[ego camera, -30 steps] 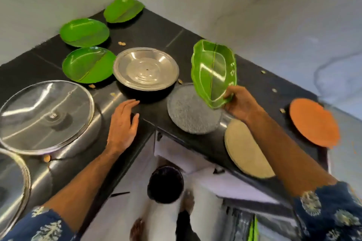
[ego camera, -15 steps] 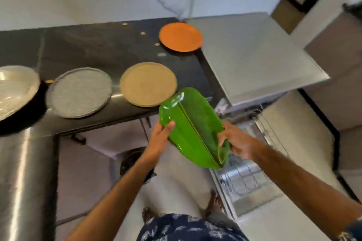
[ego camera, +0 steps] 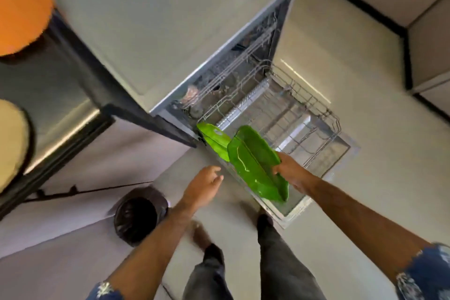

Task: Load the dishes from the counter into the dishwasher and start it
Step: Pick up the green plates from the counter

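I lower the leaf-shaped green plate [ego camera: 258, 165] edge-first between the tines of the pulled-out lower rack [ego camera: 304, 114], judging a slot just beside the second green plate [ego camera: 214, 140], which stands at ten o'clock from it. My right hand [ego camera: 291, 174] pinches the plate's rim at its four o'clock side. My left hand [ego camera: 203, 186] hangs relaxed, fingers loose, holding nothing. The plate is glossy and ribbed down its middle.

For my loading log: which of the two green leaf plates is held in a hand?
The nearer green plate, gripped by the right hand. The other green plate stands in the rack, untouched.
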Demonstrator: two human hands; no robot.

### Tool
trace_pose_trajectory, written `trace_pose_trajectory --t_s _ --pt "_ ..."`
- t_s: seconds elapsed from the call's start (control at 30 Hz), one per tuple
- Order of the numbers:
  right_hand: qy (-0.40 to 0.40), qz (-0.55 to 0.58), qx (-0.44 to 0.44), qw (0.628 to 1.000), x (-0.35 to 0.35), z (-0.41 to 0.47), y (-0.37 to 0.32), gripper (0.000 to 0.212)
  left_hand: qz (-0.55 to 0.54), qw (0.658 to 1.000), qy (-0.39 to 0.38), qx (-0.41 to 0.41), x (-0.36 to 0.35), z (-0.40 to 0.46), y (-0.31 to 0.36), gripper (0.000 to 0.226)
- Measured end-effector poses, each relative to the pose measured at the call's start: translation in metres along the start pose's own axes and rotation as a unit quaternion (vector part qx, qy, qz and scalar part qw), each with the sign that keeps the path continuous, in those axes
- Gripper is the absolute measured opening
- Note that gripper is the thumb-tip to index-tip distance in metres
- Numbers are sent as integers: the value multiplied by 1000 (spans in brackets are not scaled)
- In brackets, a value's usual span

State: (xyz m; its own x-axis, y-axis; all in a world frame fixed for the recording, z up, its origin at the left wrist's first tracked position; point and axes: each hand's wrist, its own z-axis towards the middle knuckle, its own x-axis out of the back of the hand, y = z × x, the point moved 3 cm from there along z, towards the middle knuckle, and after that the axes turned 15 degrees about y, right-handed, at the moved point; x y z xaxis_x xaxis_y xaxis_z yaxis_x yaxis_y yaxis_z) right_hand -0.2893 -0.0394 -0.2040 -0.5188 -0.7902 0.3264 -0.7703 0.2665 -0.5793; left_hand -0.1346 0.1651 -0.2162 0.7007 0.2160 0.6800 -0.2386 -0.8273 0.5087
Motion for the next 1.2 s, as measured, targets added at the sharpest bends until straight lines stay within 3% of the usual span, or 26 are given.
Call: trace_pose_trajectory --t_s 0.13,0.2,0.3,0.4,0.47,0.53,0.63,0.73,0.8,0.9,1.03,1.2 --pt "44 -72 93 992 -14 90 9 30 67 995 61 -42 -39 73 -13 35" --pt "71 -102 153 980 -32 136 19 29 30 996 72 -30 -60 115 -28 35" --pt "71 -131 241 959 -71 186 28 44 -157 982 68 80 -78 172 -34 42" --pt "81 -190 314 927 -119 221 33 53 -359 910 69 193 -91 222 -31 16" --pt "102 -250 367 890 -151 234 39 52 -423 872 96 228 -100 247 -37 26" --pt "111 -273 395 870 -176 239 41 56 -432 859 151 229 -107 264 -49 41" --pt "102 -285 423 854 -197 246 43 65 -414 853 220 230 -110 279 -70 44" --pt "13 -287 420 861 -201 255 54 86 -417 836 259 244 -108 290 -90 49" --pt "-30 -279 414 866 -198 257 58 86 -411 831 275 256 -107 292 -95 45" --pt "-13 -282 432 856 -193 261 59 67 -397 830 286 267 -110 299 -94 40" --pt "15 -277 446 851 -197 261 57 61 -409 831 276 257 -107 310 -100 39" --pt "47 -280 443 850 -197 251 53 83 -441 827 247 247 -103 299 -108 43"
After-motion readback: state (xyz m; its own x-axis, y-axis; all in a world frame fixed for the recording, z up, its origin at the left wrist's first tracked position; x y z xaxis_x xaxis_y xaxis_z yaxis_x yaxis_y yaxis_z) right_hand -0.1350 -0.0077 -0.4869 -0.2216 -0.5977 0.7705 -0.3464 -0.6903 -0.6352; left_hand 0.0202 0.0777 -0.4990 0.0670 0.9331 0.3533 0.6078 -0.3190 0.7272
